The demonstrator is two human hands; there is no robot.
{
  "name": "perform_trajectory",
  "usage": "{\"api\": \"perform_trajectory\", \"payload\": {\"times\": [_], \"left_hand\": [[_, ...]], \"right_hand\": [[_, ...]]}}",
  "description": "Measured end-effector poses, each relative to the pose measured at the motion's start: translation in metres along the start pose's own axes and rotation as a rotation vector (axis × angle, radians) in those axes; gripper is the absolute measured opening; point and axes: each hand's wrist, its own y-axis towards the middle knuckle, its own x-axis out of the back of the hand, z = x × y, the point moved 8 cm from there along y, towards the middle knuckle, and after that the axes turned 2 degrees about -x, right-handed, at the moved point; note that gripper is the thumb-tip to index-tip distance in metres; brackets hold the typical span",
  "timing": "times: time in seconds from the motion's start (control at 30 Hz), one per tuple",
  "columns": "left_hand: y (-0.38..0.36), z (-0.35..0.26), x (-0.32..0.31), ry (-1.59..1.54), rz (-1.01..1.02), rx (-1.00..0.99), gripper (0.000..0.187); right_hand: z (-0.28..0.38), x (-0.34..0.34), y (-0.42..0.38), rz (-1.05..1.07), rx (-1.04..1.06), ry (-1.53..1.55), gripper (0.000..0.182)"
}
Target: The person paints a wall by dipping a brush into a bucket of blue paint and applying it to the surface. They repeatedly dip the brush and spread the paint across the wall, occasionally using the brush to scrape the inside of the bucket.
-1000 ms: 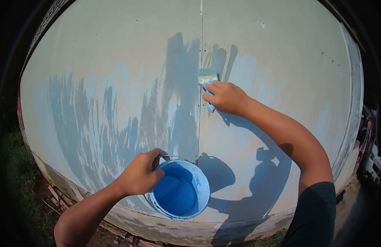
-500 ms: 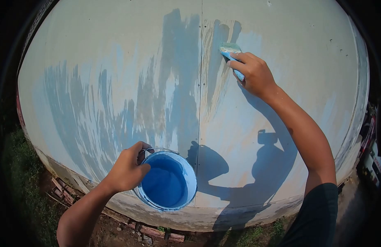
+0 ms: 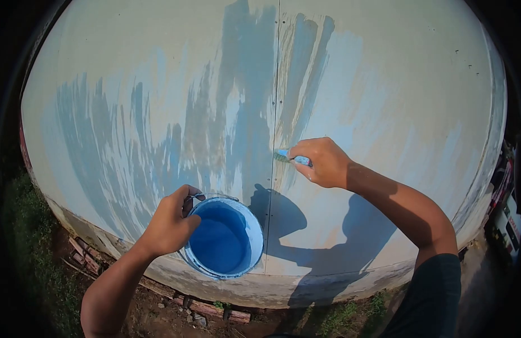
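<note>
My left hand (image 3: pixel 175 219) is closed on the wire handle and rim of a bucket (image 3: pixel 256 239), tilted so that the blue paint (image 3: pixel 218 242) inside shows. In my right hand (image 3: pixel 323 162) is a paintbrush (image 3: pixel 301 160) with a blue-smeared handle. Its bristles press against the wall (image 3: pixel 407 135) just right of the vertical panel seam, partly hidden by my fingers. Wet blue-grey strokes (image 3: pixel 246 73) cover the wall left of the seam, and fresh streaks run down to the brush on the right side.
My shadow (image 3: pixel 339 253) falls across the lower wall. Bricks or wood pieces (image 3: pixel 210 308) lie along the base on bare soil. Grass (image 3: pixel 29 242) grows at the lower left. A white object (image 3: pixel 505 225) stands at the far right edge.
My right hand has drawn the brush down the wall from near the top of the streaks to mid-height, lengthening the blue strokes. My left hand still holds the bucket in nearly the same place.
</note>
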Motion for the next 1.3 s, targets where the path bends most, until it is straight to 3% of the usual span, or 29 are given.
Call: {"api": "perform_trajectory", "payload": {"times": [0.1,0.17,0.2,0.27,0.43,0.5,0.6,0.63,0.77,0.83,0.87,0.93,1.0,1.07,1.23,1.3], "left_hand": [[0.003,0.003,-0.004,0.035,0.02,0.007,0.036],[0.003,0.002,-0.008,0.062,0.03,0.015,0.036],[0.003,0.002,-0.011,0.015,0.032,0.031,0.036],[0.002,0.005,-0.012,-0.031,0.03,0.042,0.036],[-0.008,0.041,-0.017,-0.127,-0.058,0.025,0.037],[-0.014,0.047,-0.019,-0.122,-0.058,0.047,0.037],[-0.02,0.054,-0.02,-0.105,-0.053,0.064,0.037],[-0.021,0.055,-0.019,-0.09,-0.049,0.055,0.038],[-0.02,0.055,-0.016,-0.098,-0.053,0.041,0.038],[-0.02,0.062,-0.015,-0.091,-0.074,0.021,0.038],[-0.019,0.063,-0.016,-0.09,-0.067,0.026,0.038],[-0.019,0.064,-0.016,-0.106,-0.092,0.048,0.038],[-0.021,0.065,-0.017,-0.109,-0.084,0.067,0.038],[-0.023,0.072,-0.017,-0.113,-0.082,0.081,0.037],[-0.031,0.088,-0.016,-0.133,-0.11,0.088,0.037],[-0.034,0.086,-0.015,-0.108,-0.095,0.095,0.037]], "right_hand": [[0.006,0.054,0.027,-0.162,0.105,-0.178,0.02],[0.022,0.069,0.023,-0.44,0.331,-0.688,0.021],[0.021,0.058,0.017,-0.435,0.326,-0.681,0.021],[0.021,0.002,-0.002,-0.228,0.401,-0.674,0.028],[0.069,-0.11,-0.07,-0.137,0.432,-0.506,0.03],[0.067,-0.14,-0.075,0.24,0.201,0.023,0.027],[0.042,-0.133,-0.068,0.24,0.085,0.099,0.023],[0.026,-0.115,-0.056,0.268,-0.089,0.179,0.02],[0.013,-0.016,0.002,-0.028,-0.01,0.043,0.019],[0.02,0.031,0.023,-0.244,0.094,-0.179,0.023],[0.016,0.039,0.033,-0.241,0.088,-0.174,0.023],[0.033,0.055,0.032,-0.513,0.267,-0.633,0.026],[0.023,0.027,0.027,-0.476,0.245,-0.598,0.018],[0.036,-0.036,0.0,-0.375,0.399,-0.723,0.021],[0.088,-0.142,-0.076,-0.154,0.537,-0.52,0.012],[0.08,-0.169,-0.085,0.218,0.276,-0.052,0.014]]}}
